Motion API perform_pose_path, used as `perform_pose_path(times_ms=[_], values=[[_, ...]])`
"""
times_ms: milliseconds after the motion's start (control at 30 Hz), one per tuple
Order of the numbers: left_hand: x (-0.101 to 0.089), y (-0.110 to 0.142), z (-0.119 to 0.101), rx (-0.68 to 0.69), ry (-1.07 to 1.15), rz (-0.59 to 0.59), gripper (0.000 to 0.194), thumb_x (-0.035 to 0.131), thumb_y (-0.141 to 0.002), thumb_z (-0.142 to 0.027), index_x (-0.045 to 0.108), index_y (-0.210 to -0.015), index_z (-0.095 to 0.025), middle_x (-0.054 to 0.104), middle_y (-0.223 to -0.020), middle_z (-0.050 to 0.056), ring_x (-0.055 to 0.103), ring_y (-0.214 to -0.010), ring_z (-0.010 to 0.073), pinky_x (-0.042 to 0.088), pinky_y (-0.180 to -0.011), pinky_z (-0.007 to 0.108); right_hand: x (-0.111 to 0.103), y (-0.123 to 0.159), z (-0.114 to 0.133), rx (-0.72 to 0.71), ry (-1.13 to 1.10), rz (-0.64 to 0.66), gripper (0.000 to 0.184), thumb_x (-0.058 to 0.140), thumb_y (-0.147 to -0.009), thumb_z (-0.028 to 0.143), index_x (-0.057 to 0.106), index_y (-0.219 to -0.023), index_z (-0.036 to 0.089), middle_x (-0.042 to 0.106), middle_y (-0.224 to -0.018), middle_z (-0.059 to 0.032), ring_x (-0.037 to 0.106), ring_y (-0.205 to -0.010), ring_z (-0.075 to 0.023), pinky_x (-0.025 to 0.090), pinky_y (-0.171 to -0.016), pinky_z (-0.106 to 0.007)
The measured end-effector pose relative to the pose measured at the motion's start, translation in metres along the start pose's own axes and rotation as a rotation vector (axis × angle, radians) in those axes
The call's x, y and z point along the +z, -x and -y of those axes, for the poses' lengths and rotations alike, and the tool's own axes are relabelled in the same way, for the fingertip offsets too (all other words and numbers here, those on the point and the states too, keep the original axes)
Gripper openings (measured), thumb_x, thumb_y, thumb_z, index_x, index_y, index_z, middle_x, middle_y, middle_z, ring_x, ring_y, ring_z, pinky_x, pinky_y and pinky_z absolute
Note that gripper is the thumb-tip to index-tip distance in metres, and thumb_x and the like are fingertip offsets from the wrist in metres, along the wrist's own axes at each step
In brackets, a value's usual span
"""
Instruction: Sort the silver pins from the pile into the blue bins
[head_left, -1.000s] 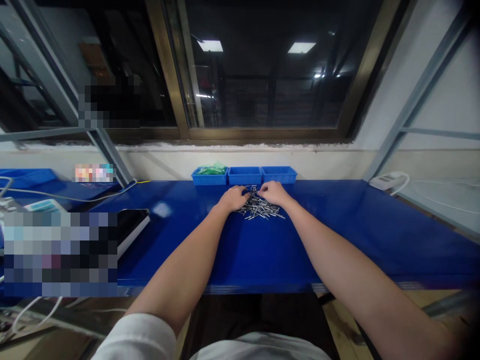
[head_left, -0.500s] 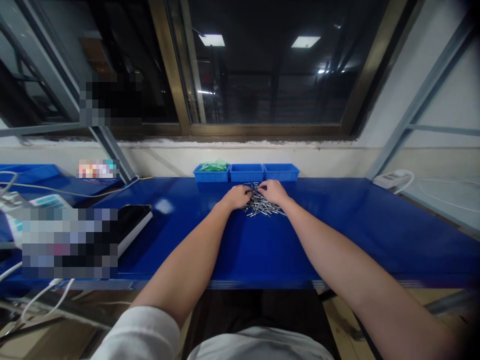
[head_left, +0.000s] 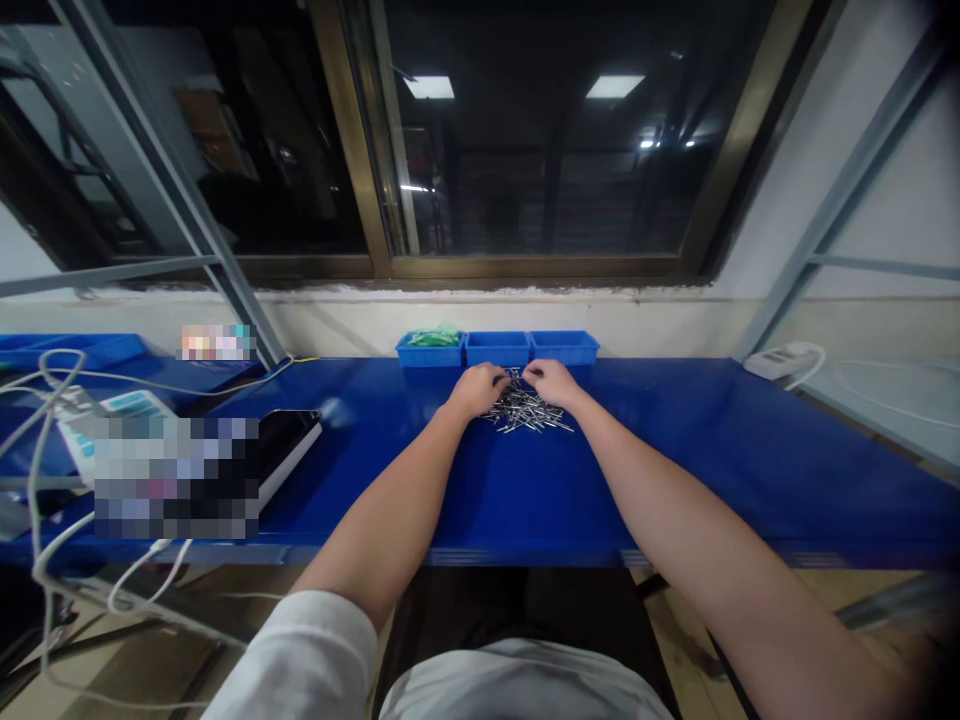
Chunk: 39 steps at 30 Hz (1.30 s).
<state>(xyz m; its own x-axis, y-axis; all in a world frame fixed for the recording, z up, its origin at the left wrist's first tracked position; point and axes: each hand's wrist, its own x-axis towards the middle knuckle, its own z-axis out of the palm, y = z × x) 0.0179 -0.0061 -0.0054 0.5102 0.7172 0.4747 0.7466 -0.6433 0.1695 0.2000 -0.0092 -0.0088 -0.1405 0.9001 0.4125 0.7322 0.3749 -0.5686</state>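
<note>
At my far left a blue tray (head_left: 97,350) sits beyond a loose white cable (head_left: 37,480), then a dark-topped device (head_left: 296,432) with a pale side lies on the blue surface (head_left: 525,490). Next, by the wall, comes a blue bin (head_left: 429,357) with green plastic packaging (head_left: 436,336) in it. My left hand (head_left: 482,387) is curled at the left edge of the metal rods (head_left: 529,413), which lie in a loose heap on the surface, in front of the middle bin (head_left: 497,353). My right hand (head_left: 553,381) bends in over the heap's far right side, near the right-hand bin (head_left: 574,349). I can't tell whether either hand pinches a rod. Farther right rests a white power strip (head_left: 776,361).
</note>
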Motion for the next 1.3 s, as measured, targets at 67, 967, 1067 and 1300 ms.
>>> perform_pose_path(times_ms=[67,967,1067,1300], values=[[0.000,-0.001,0.000,-0.001,-0.012,-0.013,0.024,0.045,-0.084,-0.030,0.065,-0.088,-0.018,0.064,-0.091,0.006,0.058,-0.087,0.0171,0.043,-0.082,0.026,0.001,0.000,0.000,0.011,-0.093,0.011,0.011,0.052,-0.073,0.018,0.063,-0.072,0.015,0.065,-0.073,-0.0036,0.056,-0.068,-0.0141,0.042,-0.066,-0.025],[-0.003,-0.002,-0.001,-0.149,0.085,-0.114,0.031,0.039,-0.086,-0.028,0.057,-0.108,-0.015,0.062,-0.104,0.008,0.056,-0.096,0.0180,0.042,-0.087,0.027,-0.015,-0.007,-0.006,0.362,-0.689,-0.162,0.034,0.056,-0.073,0.043,0.053,-0.056,0.014,0.052,-0.040,-0.0010,0.047,-0.034,-0.0084,0.030,-0.034,-0.017],[-0.003,-0.001,-0.001,-0.138,0.060,-0.091,0.032,0.039,-0.085,-0.027,0.057,-0.110,-0.015,0.061,-0.107,0.008,0.056,-0.099,0.0187,0.041,-0.089,0.027,-0.022,-0.010,-0.012,0.359,-0.752,-0.302,0.033,0.050,-0.078,0.044,0.058,-0.074,0.012,0.063,-0.059,-0.0058,0.056,-0.047,-0.0101,0.035,-0.038,-0.016],[-0.001,-0.002,0.001,-0.149,0.052,-0.033,0.036,0.039,-0.086,-0.030,0.055,-0.115,-0.015,0.061,-0.110,0.009,0.055,-0.103,0.0197,0.040,-0.091,0.028,-0.037,-0.004,-0.024,0.394,-0.751,-0.202,0.069,0.014,-0.084,0.060,0.034,-0.129,0.013,0.066,-0.095,-0.0145,0.063,-0.063,-0.0149,0.040,-0.044,-0.020]])
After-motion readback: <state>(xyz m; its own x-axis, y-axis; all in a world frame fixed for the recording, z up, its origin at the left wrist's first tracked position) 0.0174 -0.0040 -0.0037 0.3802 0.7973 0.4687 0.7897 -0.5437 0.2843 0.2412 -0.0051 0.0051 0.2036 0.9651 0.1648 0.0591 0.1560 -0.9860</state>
